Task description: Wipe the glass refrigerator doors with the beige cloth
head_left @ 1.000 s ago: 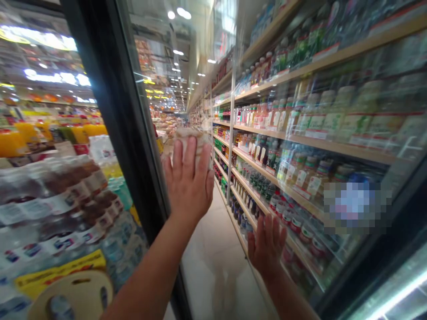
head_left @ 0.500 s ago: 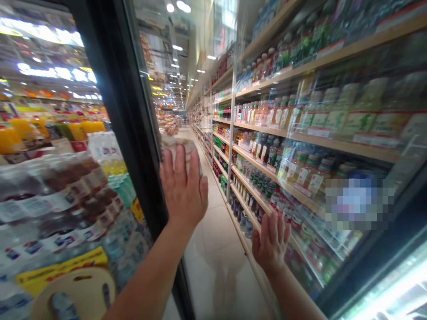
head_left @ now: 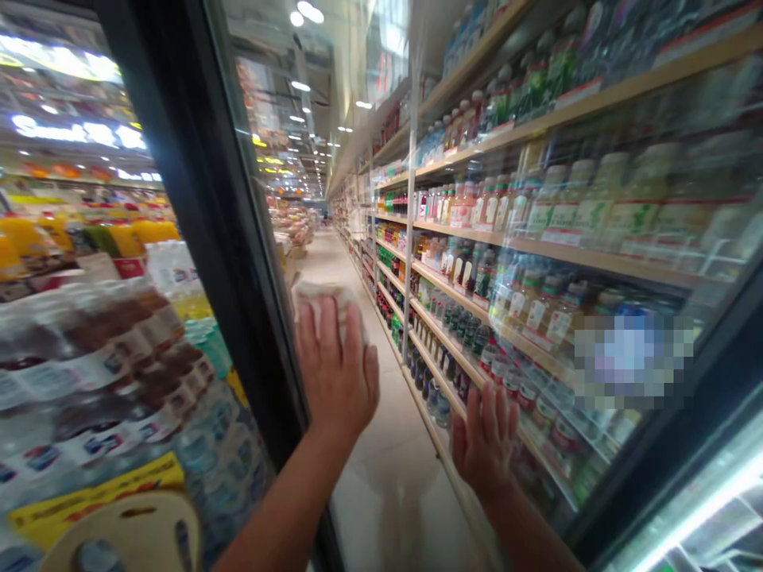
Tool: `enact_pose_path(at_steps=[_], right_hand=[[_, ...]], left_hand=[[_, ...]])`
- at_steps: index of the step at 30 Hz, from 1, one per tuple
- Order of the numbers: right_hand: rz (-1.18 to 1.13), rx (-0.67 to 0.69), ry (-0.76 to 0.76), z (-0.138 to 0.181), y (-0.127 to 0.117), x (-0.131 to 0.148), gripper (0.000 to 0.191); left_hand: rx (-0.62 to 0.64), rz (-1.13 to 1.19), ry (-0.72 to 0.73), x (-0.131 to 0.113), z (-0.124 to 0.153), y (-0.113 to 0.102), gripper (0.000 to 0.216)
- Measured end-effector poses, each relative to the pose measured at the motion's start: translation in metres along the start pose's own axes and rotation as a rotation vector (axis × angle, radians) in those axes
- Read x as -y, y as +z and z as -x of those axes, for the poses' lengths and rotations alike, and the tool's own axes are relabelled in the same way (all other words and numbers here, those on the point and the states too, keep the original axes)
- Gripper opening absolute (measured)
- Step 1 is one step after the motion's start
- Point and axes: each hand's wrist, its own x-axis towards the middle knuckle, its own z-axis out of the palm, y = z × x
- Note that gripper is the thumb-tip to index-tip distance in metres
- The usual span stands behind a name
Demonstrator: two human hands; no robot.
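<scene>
A pale cloth (head_left: 327, 294) lies flat against the glass door (head_left: 393, 445), pinned there under my left hand (head_left: 337, 369). The fingers of that hand stretch upward over the cloth, and the cloth's upper edge shows beyond the fingertips. To the right and lower down, my right hand (head_left: 486, 441) rests on the glass with its fingers extended and no object in it. Through or in the glass I see shelves of drink bottles (head_left: 625, 202) and a long aisle. Which parts are reflections I cannot tell.
The door's black frame (head_left: 196, 206) slants down left of my left hand. Beyond it stand stacked packs of bottles (head_left: 77, 381) and a beige stool-like seat (head_left: 140, 524). At lower right, a bright light strip (head_left: 703, 516) runs beside another dark frame edge (head_left: 673, 421).
My left hand and the cloth have slid down the glass and slightly right. My right hand stays in nearly the same spot. The view has shifted a little.
</scene>
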Motion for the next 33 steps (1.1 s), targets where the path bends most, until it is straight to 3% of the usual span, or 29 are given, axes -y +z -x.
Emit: enact_pose_path(at_steps=[2,4,8,10,12,16,18,22,24,27,29,31,33], right_hand=[[-0.006,0.005,-0.006,0.001,0.000,-0.001,0.071],[-0.013,0.005,-0.006,0.003,0.000,-0.002,0.071],[-0.018,-0.006,0.010,0.006,0.003,-0.001,0.072],[-0.013,-0.009,0.002,0.007,0.004,-0.001,0.072],[-0.012,-0.015,-0.003,0.006,0.005,0.000,0.072],[-0.034,-0.017,0.008,0.002,0.003,0.001,0.071],[-0.043,-0.017,0.006,0.001,0.003,0.002,0.071],[-0.047,-0.019,0.016,0.001,0.003,0.003,0.070],[-0.052,-0.015,0.024,0.001,0.004,0.003,0.070],[-0.053,-0.013,0.025,0.001,0.004,0.002,0.070],[-0.057,-0.021,0.015,0.001,0.004,0.001,0.070],[-0.066,-0.028,0.015,0.001,0.004,0.000,0.070],[-0.075,-0.027,0.014,0.001,0.004,-0.001,0.069]], left_hand=[[0.040,0.006,0.084,-0.012,0.022,0.004,0.075],[0.053,-0.004,0.143,-0.011,0.023,0.004,0.074],[-0.019,-0.032,0.017,0.023,-0.021,-0.004,0.067],[-0.032,-0.024,-0.057,0.030,-0.031,-0.007,0.066],[-0.026,-0.014,-0.055,0.022,-0.018,-0.005,0.070],[0.062,0.000,0.133,-0.002,0.019,0.002,0.077],[0.065,-0.012,0.170,0.003,0.007,0.002,0.074],[-0.022,-0.046,-0.023,0.027,-0.053,-0.003,0.066],[-0.041,-0.040,-0.071,0.018,-0.061,0.000,0.065],[0.002,0.027,0.063,-0.021,-0.033,0.012,0.067],[0.070,0.076,0.314,-0.043,-0.013,0.020,0.062],[0.100,0.082,0.398,-0.045,-0.013,0.022,0.055],[0.072,0.043,0.294,-0.028,-0.032,0.019,0.053]])
